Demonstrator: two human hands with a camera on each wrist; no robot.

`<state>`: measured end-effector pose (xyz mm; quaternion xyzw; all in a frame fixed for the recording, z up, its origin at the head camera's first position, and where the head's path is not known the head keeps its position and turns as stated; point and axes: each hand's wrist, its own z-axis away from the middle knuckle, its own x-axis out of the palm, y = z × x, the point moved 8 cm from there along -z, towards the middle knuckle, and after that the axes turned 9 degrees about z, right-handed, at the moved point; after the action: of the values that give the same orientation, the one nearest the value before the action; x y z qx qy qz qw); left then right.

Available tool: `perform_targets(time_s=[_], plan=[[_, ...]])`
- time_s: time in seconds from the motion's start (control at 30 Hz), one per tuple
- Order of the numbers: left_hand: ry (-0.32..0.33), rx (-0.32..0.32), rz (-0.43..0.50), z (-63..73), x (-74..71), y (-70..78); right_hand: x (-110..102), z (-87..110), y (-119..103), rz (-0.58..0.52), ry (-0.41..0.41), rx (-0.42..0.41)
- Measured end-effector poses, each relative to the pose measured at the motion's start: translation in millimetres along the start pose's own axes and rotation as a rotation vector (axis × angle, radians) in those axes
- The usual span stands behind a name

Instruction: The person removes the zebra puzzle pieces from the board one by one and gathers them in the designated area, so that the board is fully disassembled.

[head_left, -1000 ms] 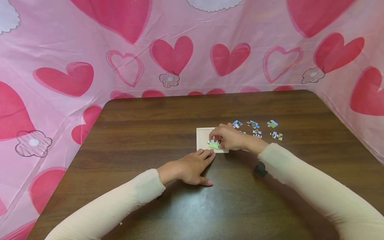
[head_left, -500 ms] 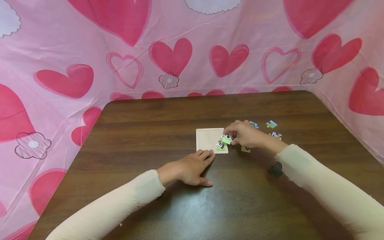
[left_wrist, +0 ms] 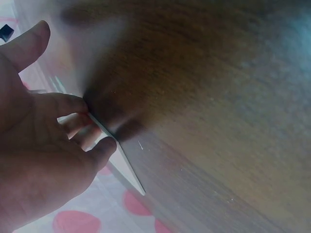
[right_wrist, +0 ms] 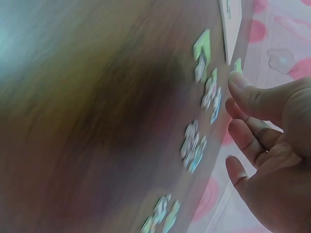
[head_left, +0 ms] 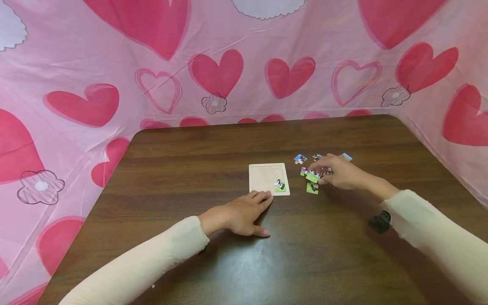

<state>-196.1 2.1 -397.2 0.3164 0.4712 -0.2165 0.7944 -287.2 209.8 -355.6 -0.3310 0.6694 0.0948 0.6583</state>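
Observation:
A puzzle piece [head_left: 312,177] with a green lower edge is pinched between the thumb and fingers of my right hand [head_left: 341,171], above the loose pieces. In the right wrist view, only a green bit of that piece [right_wrist: 237,65] shows past the thumb. My left hand [head_left: 244,214] lies with extended fingers, their tips touching the near edge of a pale wooden puzzle tray [head_left: 261,176]. One black, white and green puzzle piece [head_left: 280,185] sits in the tray's near right corner. In the left wrist view the fingertips meet the tray's edge [left_wrist: 130,167].
Several loose pieces lie right of the tray, among them a blue-topped piece [head_left: 300,159] and a green piece [head_left: 312,189]. My right hand hides part of the group. The brown wooden table [head_left: 183,169] is backed by a pink heart-patterned cloth [head_left: 259,42].
My right hand has lifted the green-edged puzzle piece off the tray and carried it right, over the loose pieces. Another piece remains in the tray's corner. My left hand has stayed still.

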Motion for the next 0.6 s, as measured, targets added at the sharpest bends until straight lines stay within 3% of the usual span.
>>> perform_targets(time_s=[0.2, 0.4, 0.6], plan=[[-0.003, -0.002, 0.011, -1.0, 1.0, -0.8, -6.5, 15.6, 13.2, 0.038, 0.032, 0.01], [-0.006, 0.001, 0.021, -1.4, 1.0, -0.5, 0.8, 31.1, 26.9, 0.04, -0.03, 0.049], [-0.009, -0.001, 0.022, -1.0, 0.4, -1.4, 1.8, 41.5, 31.6, 0.093, -0.009, 0.011]])
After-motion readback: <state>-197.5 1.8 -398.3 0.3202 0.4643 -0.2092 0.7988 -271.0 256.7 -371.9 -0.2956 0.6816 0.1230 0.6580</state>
